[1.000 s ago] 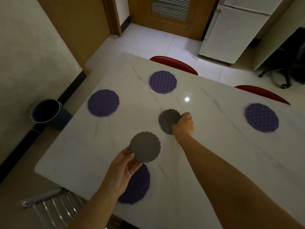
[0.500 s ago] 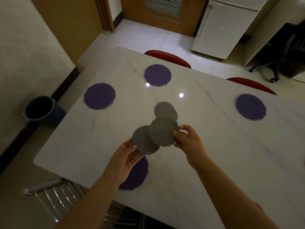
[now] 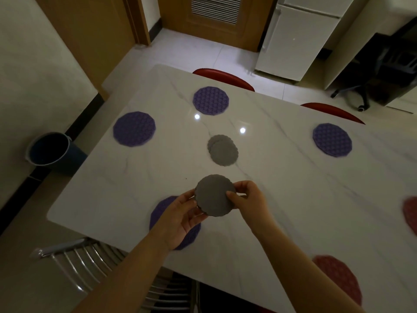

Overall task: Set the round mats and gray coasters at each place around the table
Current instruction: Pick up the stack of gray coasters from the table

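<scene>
Both hands now meet over the near edge of the table (image 3: 293, 199): the coaster the right hand (image 3: 250, 201) lifted from the central stack half a second ago has been brought onto the one the left hand (image 3: 180, 219) was already holding, so the two gray coasters (image 3: 214, 195) sit one on the other as a small held pile, pinched from each side by the fingers of both hands and raised clear of the tabletop. This suggests the person is gathering stock for distribution, not placing yet; no gray coaster lies beside any mat. The remaining stack (image 3: 223, 150) rests near the table's centre (two pieces visible, offset; a third underneath cannot be ruled out). Four purple mats are laid: one at the table's left end (image 3: 134, 128), one on the far side (image 3: 211, 100), one farther right on that side (image 3: 332, 140), and one at the near edge (image 3: 159, 211), largely covered by the left hand. Two reddish mats (image 3: 338, 279) at the near right are blurred, and one is cut by the frame. The lower coaster shows only as a thin rim.
</scene>
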Available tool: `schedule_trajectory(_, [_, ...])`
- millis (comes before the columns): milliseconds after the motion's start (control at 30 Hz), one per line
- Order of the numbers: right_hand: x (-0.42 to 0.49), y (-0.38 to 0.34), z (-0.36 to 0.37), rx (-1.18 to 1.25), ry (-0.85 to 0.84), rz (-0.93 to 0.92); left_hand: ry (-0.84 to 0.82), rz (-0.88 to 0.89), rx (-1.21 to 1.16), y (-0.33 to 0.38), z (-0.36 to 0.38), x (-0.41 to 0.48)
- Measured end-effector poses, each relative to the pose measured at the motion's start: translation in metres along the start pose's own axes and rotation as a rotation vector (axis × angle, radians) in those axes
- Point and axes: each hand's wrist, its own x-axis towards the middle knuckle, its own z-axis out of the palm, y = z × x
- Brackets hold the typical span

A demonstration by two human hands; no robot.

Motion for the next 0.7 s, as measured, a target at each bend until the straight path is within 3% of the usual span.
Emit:
schedule_trajectory(267, [-0.004, -0.003, 0.005, 0.125, -0.012, 0.009, 0.013, 0.027, -0.015, -0.002, -0.009, 0.000])
schedule_trajectory(700, [0.001, -0.003, 0.016, 0.083, -0.066, -0.039, 0.026, 0.063, -0.020, 0.007, -0.015, -0.003])
